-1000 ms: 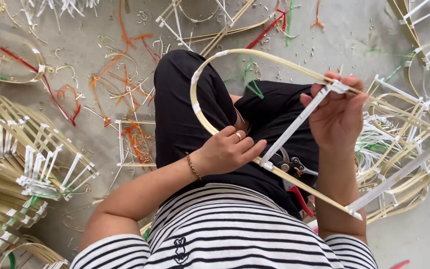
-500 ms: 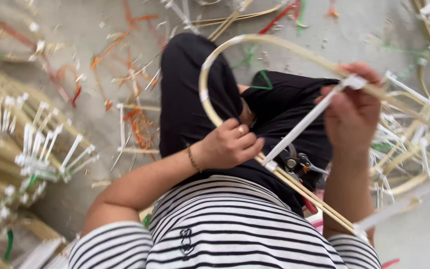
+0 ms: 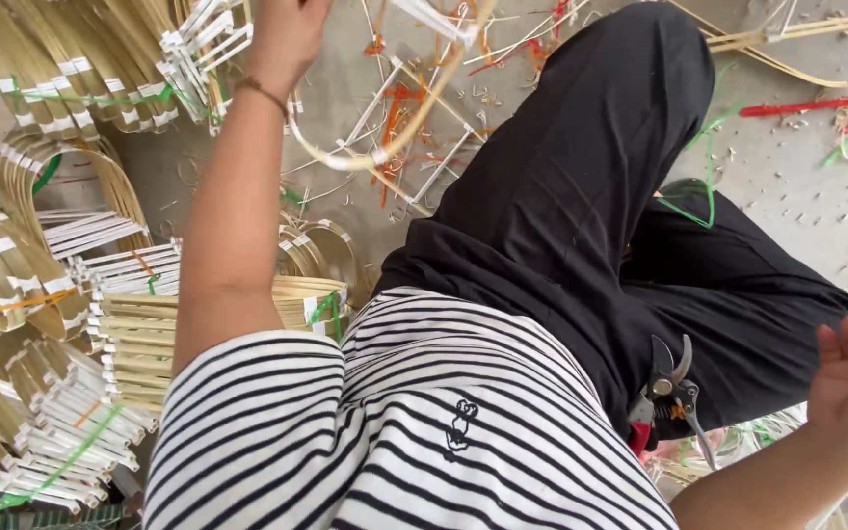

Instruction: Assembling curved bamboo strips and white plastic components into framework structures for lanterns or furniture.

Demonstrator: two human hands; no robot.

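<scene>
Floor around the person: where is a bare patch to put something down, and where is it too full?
The gray floor at right, between the black trousers and the red and green strips, is mostly bare, with small chips. The left side is crowded with bundles of bamboo frames. Near the left hand, loose strips cover the floor.

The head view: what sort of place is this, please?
Probably a handcraft workshop for bamboo frames, worked on the floor. Bundles of bent bamboo strips are stacked, the left hand holds a bamboo hoop, and pruning shears lie on the lap.
</scene>
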